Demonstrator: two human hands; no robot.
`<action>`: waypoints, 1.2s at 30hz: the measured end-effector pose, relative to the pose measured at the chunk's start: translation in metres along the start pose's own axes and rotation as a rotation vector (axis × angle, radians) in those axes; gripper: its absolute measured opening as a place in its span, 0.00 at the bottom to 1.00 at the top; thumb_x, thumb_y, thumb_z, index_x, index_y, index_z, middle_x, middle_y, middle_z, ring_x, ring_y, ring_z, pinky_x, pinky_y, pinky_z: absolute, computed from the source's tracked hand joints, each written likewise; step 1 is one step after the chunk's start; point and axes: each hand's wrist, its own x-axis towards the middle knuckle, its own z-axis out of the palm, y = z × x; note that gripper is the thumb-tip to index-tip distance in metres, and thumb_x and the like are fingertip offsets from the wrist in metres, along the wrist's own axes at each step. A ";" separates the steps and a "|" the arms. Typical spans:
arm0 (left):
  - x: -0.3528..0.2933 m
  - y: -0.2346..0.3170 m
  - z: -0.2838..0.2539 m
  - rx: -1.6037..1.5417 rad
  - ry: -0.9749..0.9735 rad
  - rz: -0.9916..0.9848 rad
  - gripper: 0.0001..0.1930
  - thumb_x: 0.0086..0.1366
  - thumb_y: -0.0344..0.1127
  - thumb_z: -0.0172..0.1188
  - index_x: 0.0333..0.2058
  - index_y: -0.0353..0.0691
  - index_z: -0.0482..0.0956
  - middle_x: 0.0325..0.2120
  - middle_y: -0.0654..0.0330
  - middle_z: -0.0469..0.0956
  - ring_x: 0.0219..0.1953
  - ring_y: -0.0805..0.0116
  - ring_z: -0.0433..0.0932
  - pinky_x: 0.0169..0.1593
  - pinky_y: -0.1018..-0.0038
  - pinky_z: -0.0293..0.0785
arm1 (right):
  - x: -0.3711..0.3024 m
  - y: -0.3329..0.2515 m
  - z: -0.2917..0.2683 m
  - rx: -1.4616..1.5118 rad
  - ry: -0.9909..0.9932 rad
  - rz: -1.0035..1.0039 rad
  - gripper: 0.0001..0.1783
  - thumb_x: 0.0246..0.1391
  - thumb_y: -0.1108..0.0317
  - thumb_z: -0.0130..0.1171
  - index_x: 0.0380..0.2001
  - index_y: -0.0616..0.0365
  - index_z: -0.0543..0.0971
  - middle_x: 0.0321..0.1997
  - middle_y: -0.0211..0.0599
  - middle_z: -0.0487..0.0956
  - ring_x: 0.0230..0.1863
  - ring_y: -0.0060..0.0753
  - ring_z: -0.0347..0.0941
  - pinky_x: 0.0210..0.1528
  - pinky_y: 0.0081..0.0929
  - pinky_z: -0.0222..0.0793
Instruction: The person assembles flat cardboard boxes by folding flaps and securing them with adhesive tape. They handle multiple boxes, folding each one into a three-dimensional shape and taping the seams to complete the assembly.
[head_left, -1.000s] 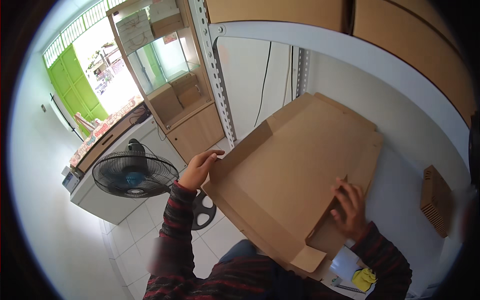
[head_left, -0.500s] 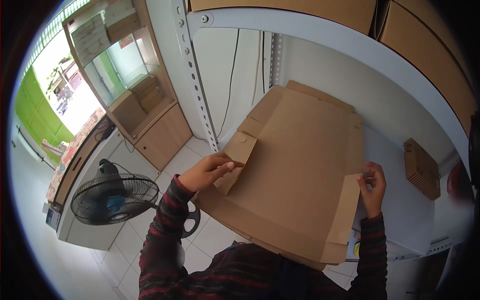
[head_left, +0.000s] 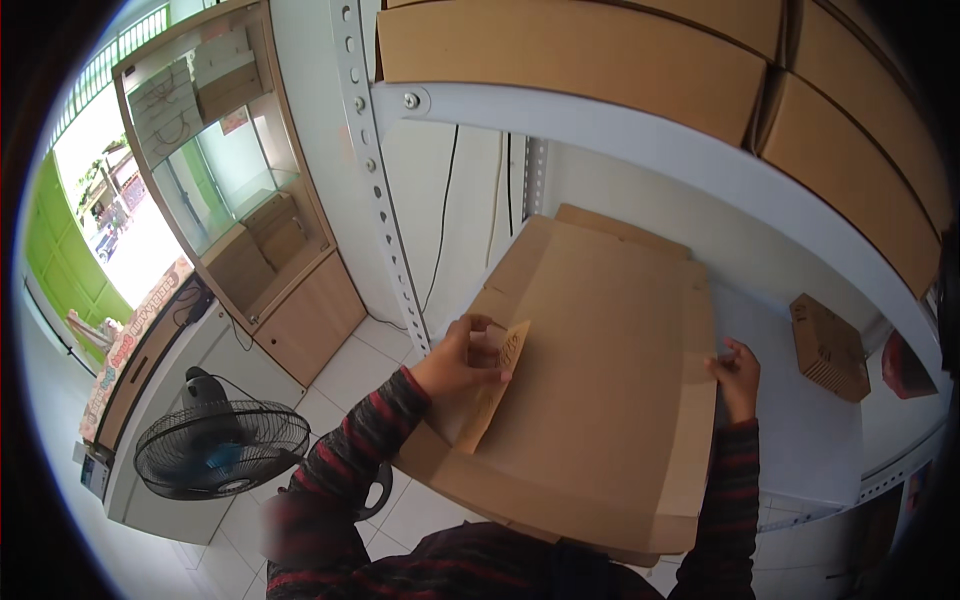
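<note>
A large flat brown cardboard box blank [head_left: 600, 380] lies before me on a white shelf surface, its near end close to my body. My left hand [head_left: 462, 362] grips the left side flap [head_left: 492, 395] between thumb and fingers. The flap stands tilted up from the sheet, with dark print on its face. At the right edge is my right hand [head_left: 737, 382], fingers loosely bent and apart, thumb tip at the cardboard's edge. Nothing shows in its grasp. The right side flap [head_left: 680, 440] lies nearly flat.
Brown boxes [head_left: 570, 50] fill the metal shelf [head_left: 600, 118] above. A small bundle of folded cardboard [head_left: 828, 345] stands at the right. To the left are a black fan [head_left: 222, 440], a white cabinet [head_left: 180, 470] and a glass display case [head_left: 230, 170].
My left hand has moved inward and turned the left flap further up, so its printed face shows. The right hand stays by the right edge. The view has shifted, showing more of the upper boxes.
</note>
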 end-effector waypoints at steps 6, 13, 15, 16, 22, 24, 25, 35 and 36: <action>0.009 0.006 -0.003 -0.297 -0.001 -0.066 0.55 0.47 0.24 0.75 0.64 0.34 0.41 0.59 0.51 0.54 0.58 0.63 0.68 0.59 0.67 0.71 | -0.001 0.005 -0.012 0.046 -0.022 0.132 0.13 0.47 0.75 0.69 0.36 0.67 0.78 0.28 0.31 0.79 0.25 0.18 0.72 0.27 0.17 0.67; 0.020 0.003 0.007 -0.418 0.080 -0.037 0.51 0.54 0.24 0.69 0.65 0.30 0.36 0.56 0.47 0.60 0.55 0.62 0.71 0.55 0.70 0.72 | -0.006 0.000 -0.010 -0.078 -0.002 -0.008 0.09 0.47 0.76 0.68 0.32 0.66 0.80 0.31 0.32 0.81 0.29 0.18 0.73 0.33 0.17 0.69; 0.026 -0.001 0.007 -0.385 0.133 -0.015 0.49 0.57 0.32 0.68 0.64 0.28 0.38 0.51 0.46 0.68 0.50 0.62 0.75 0.51 0.71 0.75 | -0.013 -0.021 -0.002 -0.115 -0.024 -0.036 0.09 0.46 0.79 0.67 0.33 0.66 0.80 0.31 0.31 0.81 0.30 0.17 0.73 0.35 0.16 0.69; 0.032 0.000 0.006 -0.366 0.161 -0.010 0.49 0.57 0.38 0.69 0.63 0.26 0.40 0.47 0.46 0.72 0.47 0.62 0.77 0.50 0.71 0.76 | -0.013 -0.019 -0.003 -0.074 -0.024 -0.028 0.08 0.46 0.79 0.67 0.33 0.66 0.81 0.31 0.31 0.81 0.30 0.17 0.73 0.36 0.16 0.69; 0.069 -0.005 0.002 0.300 0.274 0.071 0.24 0.66 0.46 0.57 0.44 0.26 0.74 0.31 0.48 0.80 0.32 0.61 0.81 0.39 0.70 0.75 | -0.006 -0.041 0.006 0.059 -0.042 -0.050 0.06 0.49 0.82 0.64 0.33 0.67 0.81 0.30 0.31 0.80 0.30 0.17 0.73 0.37 0.16 0.70; 0.078 -0.011 -0.004 0.384 0.215 0.165 0.19 0.65 0.43 0.57 0.40 0.28 0.76 0.28 0.49 0.79 0.31 0.62 0.81 0.37 0.68 0.75 | -0.002 -0.050 0.008 0.022 -0.020 -0.068 0.06 0.50 0.82 0.63 0.33 0.67 0.81 0.29 0.30 0.80 0.30 0.17 0.73 0.37 0.17 0.70; 0.076 -0.008 -0.003 0.360 0.260 0.189 0.17 0.65 0.42 0.57 0.38 0.29 0.76 0.27 0.49 0.79 0.30 0.63 0.80 0.37 0.68 0.74 | 0.000 -0.056 0.009 0.015 -0.006 -0.108 0.06 0.50 0.82 0.63 0.33 0.66 0.81 0.29 0.29 0.80 0.30 0.16 0.73 0.37 0.17 0.70; 0.073 0.011 -0.005 -0.051 0.390 0.238 0.14 0.66 0.39 0.52 0.33 0.31 0.76 0.26 0.57 0.79 0.29 0.72 0.76 0.37 0.74 0.72 | 0.038 -0.079 0.000 0.096 0.092 -0.304 0.06 0.51 0.78 0.64 0.34 0.66 0.80 0.30 0.28 0.79 0.32 0.17 0.72 0.38 0.17 0.68; 0.081 0.007 -0.004 -0.131 0.360 0.187 0.14 0.67 0.40 0.52 0.34 0.31 0.76 0.27 0.58 0.79 0.30 0.72 0.76 0.38 0.75 0.72 | 0.045 -0.068 -0.005 0.088 0.075 -0.293 0.08 0.51 0.77 0.64 0.36 0.66 0.80 0.31 0.28 0.79 0.33 0.17 0.72 0.39 0.18 0.68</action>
